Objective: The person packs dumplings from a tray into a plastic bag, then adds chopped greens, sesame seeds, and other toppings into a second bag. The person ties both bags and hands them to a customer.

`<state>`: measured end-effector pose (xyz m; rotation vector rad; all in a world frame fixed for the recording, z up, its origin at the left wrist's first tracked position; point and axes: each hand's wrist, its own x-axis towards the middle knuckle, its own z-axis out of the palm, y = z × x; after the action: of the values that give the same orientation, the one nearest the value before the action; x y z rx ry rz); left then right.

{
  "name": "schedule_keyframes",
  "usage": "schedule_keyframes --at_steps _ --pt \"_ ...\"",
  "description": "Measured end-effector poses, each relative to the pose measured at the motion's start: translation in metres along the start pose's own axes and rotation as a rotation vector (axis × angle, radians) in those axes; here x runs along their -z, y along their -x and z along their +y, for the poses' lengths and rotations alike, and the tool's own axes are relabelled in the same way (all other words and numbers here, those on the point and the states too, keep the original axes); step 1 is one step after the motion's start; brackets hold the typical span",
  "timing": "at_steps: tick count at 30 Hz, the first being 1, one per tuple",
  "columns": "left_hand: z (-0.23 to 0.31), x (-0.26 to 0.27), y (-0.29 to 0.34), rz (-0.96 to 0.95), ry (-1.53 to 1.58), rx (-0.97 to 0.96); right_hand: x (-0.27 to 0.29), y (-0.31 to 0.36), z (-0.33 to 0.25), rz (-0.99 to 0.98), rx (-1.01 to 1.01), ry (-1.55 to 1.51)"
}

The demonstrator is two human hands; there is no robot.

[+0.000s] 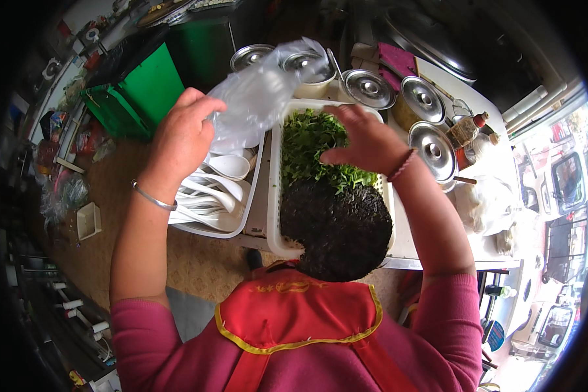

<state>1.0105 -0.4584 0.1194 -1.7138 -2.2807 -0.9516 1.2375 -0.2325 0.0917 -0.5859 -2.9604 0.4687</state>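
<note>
My left hand (184,134) is closed on the edge of a clear plastic bag (258,98), which hangs billowed out to the right over the spoons and toward the lidded pots. My right hand (367,142) is open, thumb and fingers apart, above chopped green herbs (312,140) at the far end of a white plastic basket (274,215). I cannot make out anything between its fingers. In the near part of the basket lies a round, dark sheet of dried seaweed (336,225), its near edge jutting past the rim.
Left of the basket stands a white tub (251,212) of white soup spoons (212,189). Several lidded metal pots (367,89) line the back and right. A bottle (467,130) and a white plastic bag (485,204) sit at right. A green bin (144,91) stands far left.
</note>
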Motion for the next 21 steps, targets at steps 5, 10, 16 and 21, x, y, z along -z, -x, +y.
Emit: schedule_keyframes --at_steps 5,10,16,21 --pt "0.004 0.004 -0.003 -0.064 0.013 0.036 -0.026 -0.022 0.008 -0.142 -0.014 0.081" --pt "0.004 0.008 -0.005 -0.082 -0.051 0.05 -0.001 -0.021 0.048 -0.003 -0.149 -0.369" --pt "0.015 0.014 -0.007 -0.155 -0.202 0.046 -0.011 -0.018 0.039 -0.076 -0.133 -0.178" --pt "0.019 0.014 -0.011 -0.193 -0.23 0.003 -0.041 -0.029 0.025 -0.115 0.007 0.041"
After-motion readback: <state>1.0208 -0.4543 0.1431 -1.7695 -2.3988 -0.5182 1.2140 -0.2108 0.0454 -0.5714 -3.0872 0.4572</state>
